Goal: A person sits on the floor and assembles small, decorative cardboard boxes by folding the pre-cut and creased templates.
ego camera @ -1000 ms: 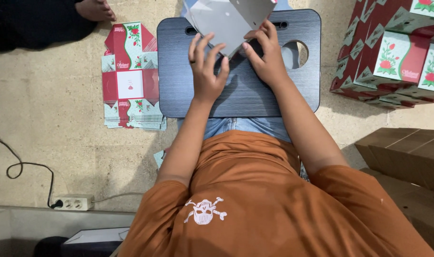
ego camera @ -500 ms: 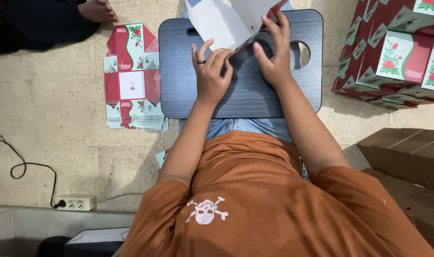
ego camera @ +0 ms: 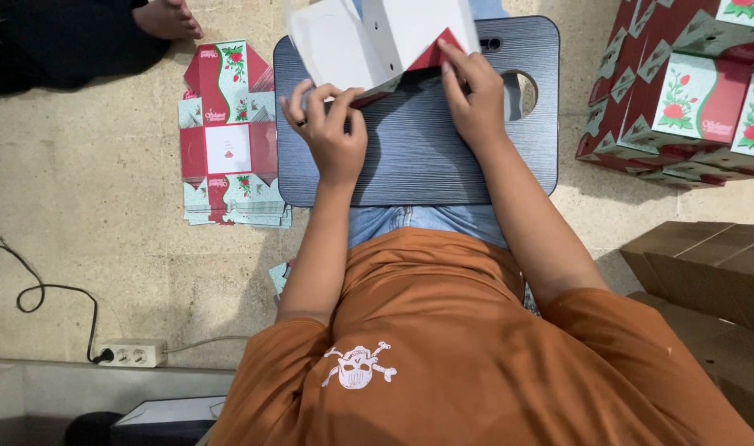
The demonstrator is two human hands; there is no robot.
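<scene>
Carton blank [ego camera: 385, 37], half-folded and empty, is pinched by the left hand [ego camera: 327, 132] and right hand [ego camera: 476, 99]. Beneath both grips lies a dark lap tray [ego camera: 418, 165]; flat blanks [ego camera: 228, 140] lie stacked left of it.

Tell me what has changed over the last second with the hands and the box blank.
The white box blank has swung and opened further toward the lap desk's far edge. The left hand moved up onto its near flap; the right hand keeps its grip at the red corner. The lap desk, flat blank stack and finished boxes stayed put.
</scene>
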